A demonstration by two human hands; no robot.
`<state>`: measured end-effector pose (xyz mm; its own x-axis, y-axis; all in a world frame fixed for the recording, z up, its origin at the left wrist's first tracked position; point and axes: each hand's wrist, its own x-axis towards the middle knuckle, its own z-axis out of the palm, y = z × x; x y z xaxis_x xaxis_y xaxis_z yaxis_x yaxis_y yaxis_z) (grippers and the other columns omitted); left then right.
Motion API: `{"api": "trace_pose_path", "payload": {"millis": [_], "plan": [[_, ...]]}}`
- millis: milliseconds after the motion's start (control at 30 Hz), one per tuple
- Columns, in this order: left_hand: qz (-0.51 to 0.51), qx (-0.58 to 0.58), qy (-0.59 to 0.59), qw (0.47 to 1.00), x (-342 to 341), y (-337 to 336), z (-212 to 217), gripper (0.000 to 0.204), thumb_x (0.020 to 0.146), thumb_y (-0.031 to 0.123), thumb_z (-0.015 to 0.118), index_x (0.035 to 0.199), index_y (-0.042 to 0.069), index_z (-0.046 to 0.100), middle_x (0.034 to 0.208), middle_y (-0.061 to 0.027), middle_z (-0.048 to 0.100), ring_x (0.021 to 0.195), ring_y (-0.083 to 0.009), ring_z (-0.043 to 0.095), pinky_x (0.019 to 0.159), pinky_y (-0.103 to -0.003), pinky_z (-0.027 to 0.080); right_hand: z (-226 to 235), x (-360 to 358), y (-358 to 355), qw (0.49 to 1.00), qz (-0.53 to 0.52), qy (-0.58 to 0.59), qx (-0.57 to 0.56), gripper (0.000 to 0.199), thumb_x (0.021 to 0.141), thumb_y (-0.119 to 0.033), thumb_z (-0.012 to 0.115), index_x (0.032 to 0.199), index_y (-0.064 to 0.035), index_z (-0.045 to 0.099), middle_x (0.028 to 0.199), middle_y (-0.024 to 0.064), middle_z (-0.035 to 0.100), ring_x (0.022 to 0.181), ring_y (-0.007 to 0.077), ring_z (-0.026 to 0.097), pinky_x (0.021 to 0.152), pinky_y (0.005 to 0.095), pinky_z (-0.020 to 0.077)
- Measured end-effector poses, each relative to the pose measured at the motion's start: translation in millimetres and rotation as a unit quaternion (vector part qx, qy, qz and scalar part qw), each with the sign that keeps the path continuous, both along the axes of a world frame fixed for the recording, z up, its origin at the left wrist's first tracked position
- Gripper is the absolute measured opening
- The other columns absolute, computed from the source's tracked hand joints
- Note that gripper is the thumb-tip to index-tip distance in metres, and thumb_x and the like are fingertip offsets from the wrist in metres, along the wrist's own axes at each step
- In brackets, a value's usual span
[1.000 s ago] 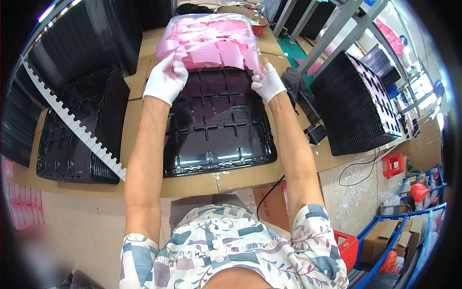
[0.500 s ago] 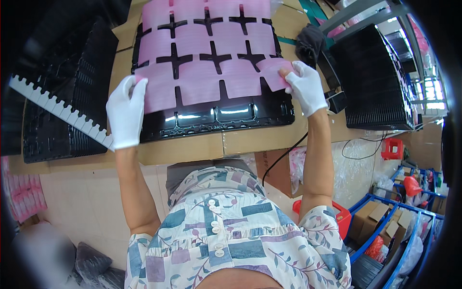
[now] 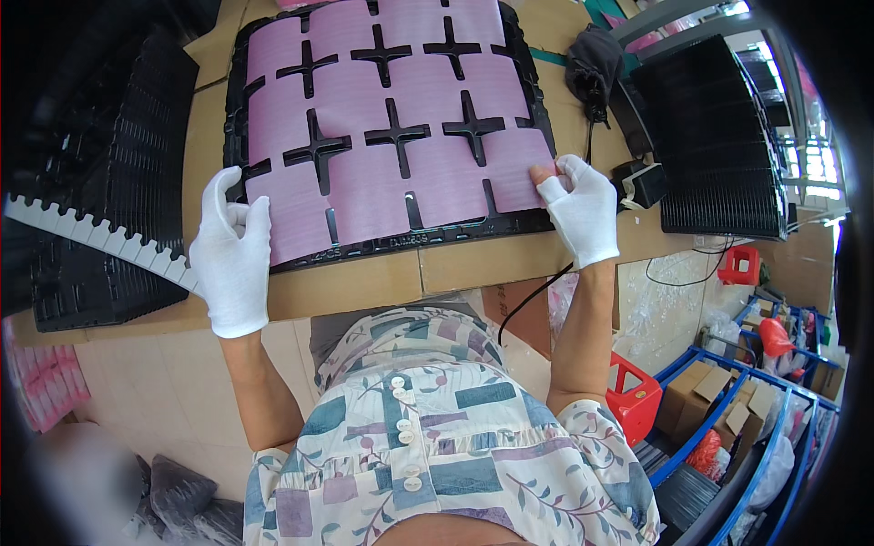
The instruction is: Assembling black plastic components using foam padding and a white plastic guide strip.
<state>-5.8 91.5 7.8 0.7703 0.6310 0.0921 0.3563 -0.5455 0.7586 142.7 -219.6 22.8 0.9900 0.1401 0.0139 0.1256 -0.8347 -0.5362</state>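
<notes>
While my gloved left hand [image 3: 232, 259] rests with curled fingers on the near left corner of the pink sheet [image 3: 401, 136], pressing it rather than gripping it, my gloved right hand [image 3: 583, 214] pinches the near right corner between thumb and bare fingertip. That sheet, cut with cross-shaped slots, lies spread over the black tray [image 3: 414, 241], which sits on the cardboard-covered table [image 3: 473, 264]. Left of the tray stands a stack of black trays [image 3: 100, 200] with a white toothed strip [image 3: 100, 241] lying across it; right of the tray are a black pouch [image 3: 592, 64], a small black adapter [image 3: 645, 182] and another ribbed black stack [image 3: 715, 136].

I judge the risk to be misalignment: if I press one corner before the crosses line up with the tray's ribs, the thin sheet could buckle or tear at a slot. Compared with half a second ago, my hands have drawn in to the near corners, and the sheet lies flatter and squarer on the tray.
</notes>
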Motion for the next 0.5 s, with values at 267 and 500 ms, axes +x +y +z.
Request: {"api": "trace_pose_path", "payload": {"millis": [267, 500], "plan": [[0.002, -0.037, -0.029, 0.999, 3.2, 5.8, 3.0, 0.038, 0.093, 0.007, 0.066, 0.130, 0.007, 0.056, 0.066, 0.0013, 0.056, 0.056, -0.0037, 0.047, 0.054, -0.021, 0.042, -5.1, -2.9, -6.9, 0.996, -0.037, 0.014, 0.077, 0.031, 0.089, -0.027, 0.071, 0.078, 0.0012, 0.066, 0.053, 0.0074, 0.051, 0.051, 0.0123, 0.042, 0.052, 0.0301, 0.0397], [0.015, 0.127, 0.018, 0.992, 4.1, 0.2, -5.2, 0.038, 0.093, 0.009, 0.067, 0.130, 0.010, 0.057, 0.066, -0.0011, 0.057, 0.056, -0.0053, 0.048, 0.055, -0.023, 0.044, 3.5, -8.7, 6.6, 0.995, -0.047, -0.031, -0.084, 0.028, 0.082, -0.033, 0.074, 0.076, -0.0055, 0.069, 0.058, 0.0097, 0.062, 0.054, 0.0240, 0.061, 0.055, 0.0332, 0.0478]]}}
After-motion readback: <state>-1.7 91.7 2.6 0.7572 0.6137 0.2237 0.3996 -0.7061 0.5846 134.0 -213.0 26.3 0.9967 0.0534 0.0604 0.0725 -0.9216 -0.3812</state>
